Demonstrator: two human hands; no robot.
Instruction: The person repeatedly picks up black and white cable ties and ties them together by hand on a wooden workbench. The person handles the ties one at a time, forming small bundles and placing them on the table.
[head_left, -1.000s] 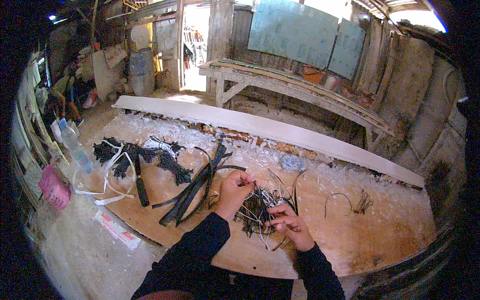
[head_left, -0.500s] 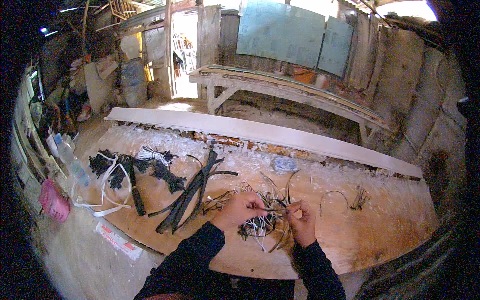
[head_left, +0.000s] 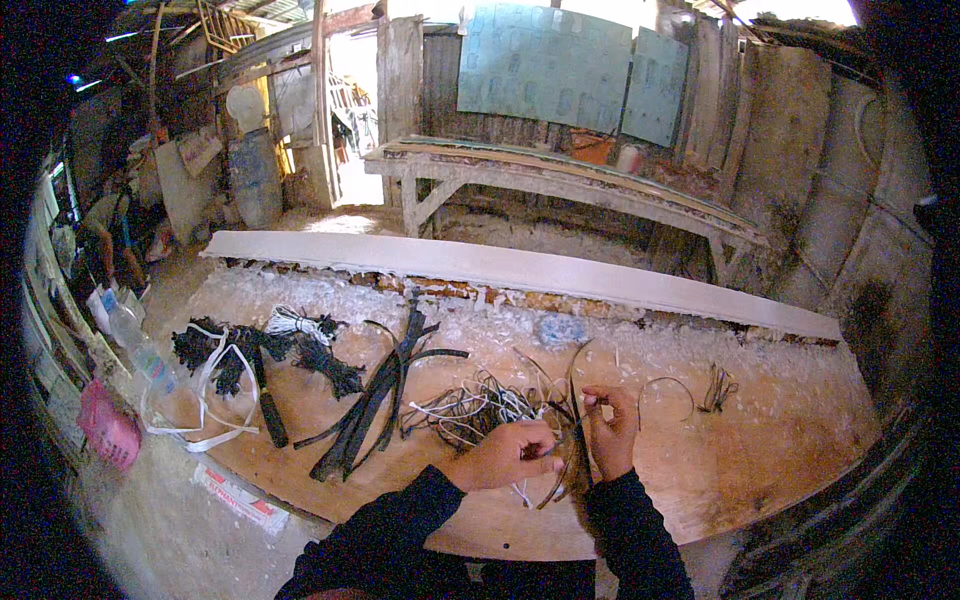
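A tangle of thin dark and white cords (head_left: 470,408) lies on the worktable. My left hand (head_left: 512,455) is over its near right edge, fingers half curled, thumb apart from the fingertips, and no held thing shows between them. Just right of it my right hand (head_left: 613,432) is raised a little, thumb and fingertips pinched together; what they hold, if anything, is too small to make out. A long dark strip (head_left: 577,415) curves upright between the two hands. Several wide black strips (head_left: 370,400) lie crossed to the left of the tangle.
A dark-handled tool (head_left: 270,412), black cord bundles (head_left: 212,352) and a white band (head_left: 208,385) lie on the table's left. A thin curved strip (head_left: 665,380) and a small dark bundle (head_left: 716,390) are at right. A bench (head_left: 570,190) stands behind. Someone (head_left: 110,235) bends at far left.
My hands have moved apart; the left one has come down and toward me, no longer pinching the thin strip. The right hand stays pinched. More of the cord tangle shows.
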